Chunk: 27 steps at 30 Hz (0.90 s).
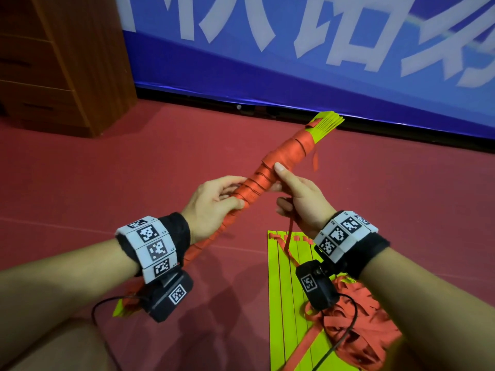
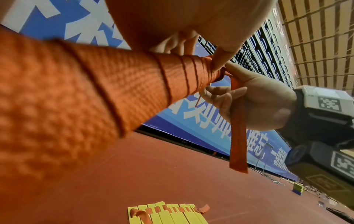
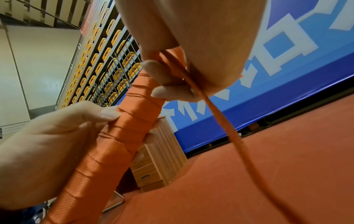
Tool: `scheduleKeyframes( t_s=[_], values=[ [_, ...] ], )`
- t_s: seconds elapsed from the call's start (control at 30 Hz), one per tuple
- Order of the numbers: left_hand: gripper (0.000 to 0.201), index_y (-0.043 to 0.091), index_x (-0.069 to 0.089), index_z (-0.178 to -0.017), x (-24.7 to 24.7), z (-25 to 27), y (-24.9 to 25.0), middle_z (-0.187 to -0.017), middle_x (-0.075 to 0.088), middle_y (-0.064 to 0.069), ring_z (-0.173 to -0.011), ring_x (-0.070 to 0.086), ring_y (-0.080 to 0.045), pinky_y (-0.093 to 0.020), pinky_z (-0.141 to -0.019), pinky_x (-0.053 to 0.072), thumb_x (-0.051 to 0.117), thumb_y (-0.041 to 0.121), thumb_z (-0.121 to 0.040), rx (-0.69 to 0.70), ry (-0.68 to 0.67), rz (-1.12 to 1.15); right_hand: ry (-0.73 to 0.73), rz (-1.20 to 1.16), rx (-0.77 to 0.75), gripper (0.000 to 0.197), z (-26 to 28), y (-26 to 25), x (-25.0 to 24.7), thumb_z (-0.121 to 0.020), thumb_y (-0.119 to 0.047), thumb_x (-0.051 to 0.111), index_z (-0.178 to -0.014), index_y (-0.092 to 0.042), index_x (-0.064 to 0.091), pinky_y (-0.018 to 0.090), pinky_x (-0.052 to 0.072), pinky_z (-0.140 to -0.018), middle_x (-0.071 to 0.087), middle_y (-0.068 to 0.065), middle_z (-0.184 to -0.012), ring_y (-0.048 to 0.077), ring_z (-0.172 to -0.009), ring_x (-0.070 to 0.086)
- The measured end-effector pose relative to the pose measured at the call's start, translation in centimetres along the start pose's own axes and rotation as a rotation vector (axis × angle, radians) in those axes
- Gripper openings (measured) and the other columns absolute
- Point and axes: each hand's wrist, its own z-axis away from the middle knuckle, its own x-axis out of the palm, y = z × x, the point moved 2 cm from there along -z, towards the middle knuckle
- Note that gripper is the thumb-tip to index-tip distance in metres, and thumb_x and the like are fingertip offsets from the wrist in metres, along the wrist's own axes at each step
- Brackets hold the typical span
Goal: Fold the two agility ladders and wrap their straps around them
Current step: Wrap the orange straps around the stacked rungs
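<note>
One folded agility ladder [image 1: 270,170] is a long bundle of yellow rungs wound in orange strap, held slanting above the floor. My left hand [image 1: 214,202] grips its middle, fingers curled round the wrapping [image 3: 124,121]. My right hand [image 1: 292,188] holds the bundle just above, thumb on top, and pinches the loose strap end [image 2: 237,133], which hangs down from it [image 3: 229,128]. The second ladder [image 1: 292,290] lies on the floor below my right wrist, yellow rungs stacked flat [image 2: 166,215], with its orange strap in a loose heap [image 1: 359,325].
Red sports floor [image 1: 174,156] all round. A blue banner wall [image 1: 294,62] runs along the far side. A wooden drawer cabinet [image 1: 53,62] stands at the far left. Rows of yellow seats [image 3: 99,63] rise behind a railing. My bare knee [image 1: 53,344] shows at the bottom left.
</note>
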Motion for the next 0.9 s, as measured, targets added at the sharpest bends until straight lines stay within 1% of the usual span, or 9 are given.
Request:
scheduleKeyframes(
  t_s=[0.07,0.2,0.3,0.37,0.47,0.6,0.67,0.73,0.9],
  values=[
    [0.048,0.019,0.068,-0.120,0.1,0.0,-0.2,-0.105,0.076,-0.002,-0.094,0.069,-0.008,-0.021,-0.088,0.051,0.062,0.017,-0.073,-0.029,-0.034,0.070,-0.022,0.011,0.025,0.034,0.2,0.0,-0.2,-0.097,-0.049,0.059,-0.080,-0.020,0.062,0.024,0.040,-0.054,0.062,-0.013,-0.068,0.010,-0.047,0.030],
    [0.046,0.019,0.067,-0.121,0.5,-0.1,-0.2,-0.104,0.076,-0.002,-0.097,0.070,-0.021,-0.034,-0.093,0.050,0.060,0.022,-0.075,-0.039,-0.093,0.019,0.012,0.049,-0.001,0.041,0.3,-0.1,-0.3,-0.098,-0.049,0.057,-0.074,-0.016,0.060,0.022,0.039,-0.053,0.066,-0.008,-0.067,0.011,-0.047,0.027],
    [0.054,0.027,0.062,-0.130,0.7,0.1,0.6,-0.110,0.071,0.008,-0.096,0.069,-0.013,-0.030,-0.090,0.052,0.067,0.041,-0.078,-0.024,-0.073,-0.224,0.068,0.043,-0.017,0.046,0.1,-0.1,-0.2,-0.097,-0.050,0.059,-0.078,-0.008,0.062,0.026,0.036,-0.054,0.057,-0.006,-0.053,0.012,-0.046,0.028],
    [0.073,0.031,0.051,-0.140,0.9,0.2,1.0,-0.117,0.061,0.012,-0.096,0.065,-0.011,-0.032,-0.089,0.052,0.080,0.050,-0.076,0.033,-0.026,-0.462,0.145,0.061,-0.019,0.049,-0.2,0.0,-0.4,-0.093,-0.055,0.064,-0.063,-0.015,0.061,0.027,0.038,-0.056,0.060,0.004,-0.060,0.007,-0.042,0.037],
    [0.084,0.040,0.037,-0.138,1.1,0.4,1.5,-0.113,0.050,0.015,-0.090,0.061,-0.013,-0.037,-0.079,0.054,0.086,0.047,-0.070,0.130,0.072,-0.677,0.209,0.036,-0.030,0.049,-0.2,-0.2,-0.4,-0.093,-0.052,0.065,-0.056,-0.021,0.058,0.027,0.037,-0.055,0.068,0.011,-0.072,0.000,-0.039,0.046],
    [0.062,0.043,0.039,-0.126,1.1,0.6,1.9,-0.109,0.052,0.013,-0.088,0.064,-0.023,-0.040,-0.071,0.054,0.078,0.032,-0.079,0.251,0.139,-0.824,0.209,0.034,0.000,0.045,-0.5,-0.1,-0.3,-0.090,-0.057,0.067,-0.073,-0.015,0.067,0.025,0.036,-0.052,0.075,0.008,-0.073,0.001,-0.038,0.045],
    [0.056,0.041,0.042,-0.123,0.9,0.7,1.9,-0.107,0.056,0.013,-0.089,0.064,-0.025,-0.040,-0.071,0.053,0.075,0.028,-0.080,0.271,0.155,-0.823,0.196,0.059,0.015,0.058,-0.6,0.0,-0.1,-0.087,-0.062,0.067,-0.098,-0.006,0.071,0.023,0.037,-0.049,0.077,0.009,-0.080,0.001,-0.038,0.046],
    [0.057,0.040,0.045,-0.124,0.5,0.6,1.5,-0.108,0.060,0.013,-0.094,0.065,-0.023,-0.042,-0.076,0.054,0.077,0.025,-0.079,0.257,0.165,-0.764,0.189,0.079,-0.012,0.062,-0.6,0.0,0.0,-0.088,-0.060,0.067,-0.109,-0.002,0.066,0.021,0.039,-0.048,0.077,0.008,-0.082,0.000,-0.041,0.051],
    [0.059,0.038,0.057,-0.127,-0.6,0.2,0.6,-0.115,0.068,0.015,-0.107,0.065,-0.010,-0.037,-0.094,0.053,0.082,0.018,-0.078,0.206,0.181,-0.496,0.154,0.242,-0.146,0.042,-0.4,0.0,-0.4,-0.096,-0.054,0.059,-0.093,-0.012,0.057,0.020,0.045,-0.050,0.078,0.004,-0.083,-0.003,-0.045,0.051]
  ],
)
